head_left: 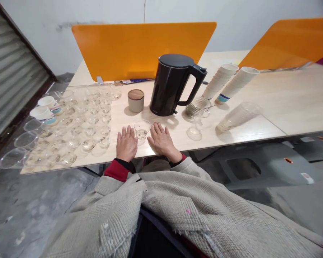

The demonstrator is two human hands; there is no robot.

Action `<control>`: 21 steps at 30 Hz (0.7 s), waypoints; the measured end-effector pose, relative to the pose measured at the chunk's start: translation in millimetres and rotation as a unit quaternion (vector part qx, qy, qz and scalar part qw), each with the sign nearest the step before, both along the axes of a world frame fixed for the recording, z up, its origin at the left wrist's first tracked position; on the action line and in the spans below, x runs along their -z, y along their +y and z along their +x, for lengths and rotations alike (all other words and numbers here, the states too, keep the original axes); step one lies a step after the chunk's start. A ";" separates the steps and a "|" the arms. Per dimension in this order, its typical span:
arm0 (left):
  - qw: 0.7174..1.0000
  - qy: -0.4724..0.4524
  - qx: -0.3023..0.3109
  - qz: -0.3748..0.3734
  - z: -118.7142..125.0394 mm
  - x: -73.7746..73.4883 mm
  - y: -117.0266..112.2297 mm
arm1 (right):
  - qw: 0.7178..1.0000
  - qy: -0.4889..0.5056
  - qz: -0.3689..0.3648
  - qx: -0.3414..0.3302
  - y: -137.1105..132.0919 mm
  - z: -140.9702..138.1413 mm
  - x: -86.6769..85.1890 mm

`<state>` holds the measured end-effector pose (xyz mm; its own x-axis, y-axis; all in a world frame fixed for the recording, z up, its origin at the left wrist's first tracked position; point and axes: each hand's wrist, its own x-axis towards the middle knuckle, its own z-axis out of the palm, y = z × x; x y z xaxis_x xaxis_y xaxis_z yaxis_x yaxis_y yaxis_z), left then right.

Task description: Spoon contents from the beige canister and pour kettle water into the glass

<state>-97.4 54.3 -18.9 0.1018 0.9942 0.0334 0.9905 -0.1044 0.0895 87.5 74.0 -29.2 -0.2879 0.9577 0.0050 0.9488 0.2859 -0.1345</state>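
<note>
My left hand (126,144) lies flat on the table near its front edge, fingers stretched forward. Across from it, my right hand (163,141) rests palm down too, its fingers straight. Between the two stands a small clear plastic cup (142,129) with some dark bits at its bottom; neither hand grips it. Behind the cup are a round grey canister (136,104) with a wooden lid and a black electric kettle (170,86), its handle turned right. Left of my hands, many clear plastic cups (88,129) stand close together in rows, several with dark bits inside.
Two white paper cups (42,113) stand at the left. Right of the kettle are a ribbed glass cup (199,106), a clear glass piece (194,133), leaning paper cup stacks (237,85) and a clear cup stack (238,116). An orange divider (142,50) stands behind; grey stools (274,161) sit below.
</note>
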 end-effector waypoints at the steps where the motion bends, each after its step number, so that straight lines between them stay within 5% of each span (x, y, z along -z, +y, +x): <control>1: 1.000 0.000 0.000 0.003 -0.1 0.2 0.1 | 1.000 0.000 0.001 -0.001 0.0 0.2 0.1; 21: 1.000 -0.017 -0.010 -0.001 0.6 2.8 1.5 | 1.000 -0.003 0.019 -0.001 2.3 1.7 7.5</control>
<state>-96.8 55.8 -21.7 0.0800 0.9962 0.0337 0.9888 -0.0836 0.1240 89.3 76.3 -36.6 -0.2899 0.9562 0.0395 0.9490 0.2925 -0.1173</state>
